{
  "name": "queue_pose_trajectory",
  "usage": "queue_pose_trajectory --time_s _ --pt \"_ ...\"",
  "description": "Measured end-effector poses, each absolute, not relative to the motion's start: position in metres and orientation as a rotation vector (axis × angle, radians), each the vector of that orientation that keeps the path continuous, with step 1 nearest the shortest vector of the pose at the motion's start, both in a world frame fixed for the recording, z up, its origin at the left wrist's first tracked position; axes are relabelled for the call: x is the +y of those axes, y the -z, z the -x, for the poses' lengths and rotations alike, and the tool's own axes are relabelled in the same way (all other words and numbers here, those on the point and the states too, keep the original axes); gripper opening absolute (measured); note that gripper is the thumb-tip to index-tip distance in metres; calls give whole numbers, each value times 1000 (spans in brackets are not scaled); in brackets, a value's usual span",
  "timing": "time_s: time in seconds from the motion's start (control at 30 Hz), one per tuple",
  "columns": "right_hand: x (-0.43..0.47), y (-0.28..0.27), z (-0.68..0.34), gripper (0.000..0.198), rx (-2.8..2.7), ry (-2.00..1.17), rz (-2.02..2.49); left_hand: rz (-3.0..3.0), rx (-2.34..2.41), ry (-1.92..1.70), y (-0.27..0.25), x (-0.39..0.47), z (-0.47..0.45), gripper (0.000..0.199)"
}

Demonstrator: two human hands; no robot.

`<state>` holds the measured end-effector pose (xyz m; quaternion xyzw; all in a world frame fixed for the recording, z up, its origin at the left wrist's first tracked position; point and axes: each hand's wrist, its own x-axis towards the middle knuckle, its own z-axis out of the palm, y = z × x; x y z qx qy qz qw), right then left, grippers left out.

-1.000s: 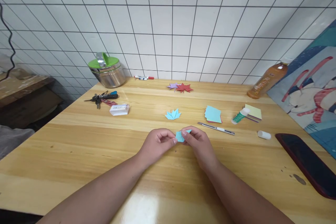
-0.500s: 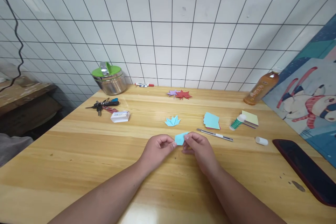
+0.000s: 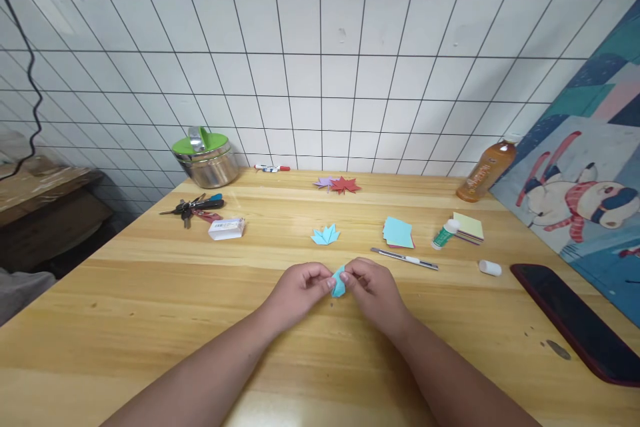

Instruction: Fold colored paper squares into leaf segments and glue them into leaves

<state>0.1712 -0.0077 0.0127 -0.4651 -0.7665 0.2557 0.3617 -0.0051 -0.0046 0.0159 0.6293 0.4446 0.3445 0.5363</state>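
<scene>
A small folded piece of light blue paper [image 3: 339, 285] is pinched between my two hands, just above the wooden table. My left hand [image 3: 303, 289] grips its left edge with thumb and forefinger. On the other side, my right hand [image 3: 373, 290] holds the upper right edge, its thumb pressed on the paper. Beyond my hands lies a light blue folded paper leaf [image 3: 325, 235] with several points. To its right are a stack of blue paper squares [image 3: 399, 232] and a slim utility knife [image 3: 405, 259]. The far side of the held paper is hidden.
Farther back lie a red paper leaf [image 3: 345, 185] and a purple one [image 3: 326, 182]. At right are a glue stick [image 3: 445, 235], its white cap [image 3: 490, 268], yellow paper [image 3: 469, 227], a bottle [image 3: 485, 172] and a phone [image 3: 575, 320]. Keys [image 3: 193, 207], a small box [image 3: 227, 229] and a steel pot [image 3: 210, 163] stand left.
The held paper has turned and now looks narrower and more upright. My right hand has moved closer to my left. The whole view has shifted slightly.
</scene>
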Motion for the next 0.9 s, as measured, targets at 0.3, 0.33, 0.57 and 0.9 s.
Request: queue_pose_trajectory --time_s 0.3,0.33,0.57,0.9 --pt "-7 -13 -170 23 -1925 -670 1260 -1515 1013 -815 -20 -6 8 34" --pt "-6 -13 -170 23 -1927 -664 1266 -1484 976 -807 -20 -6 8 32" --pt "-7 -11 -170 21 -1960 -634 1258 -1429 1089 -766 -17 -5 8 24" --pt "-19 -25 -167 15 -2177 -343 972 -1396 1144 -921 -11 -3 7 22"
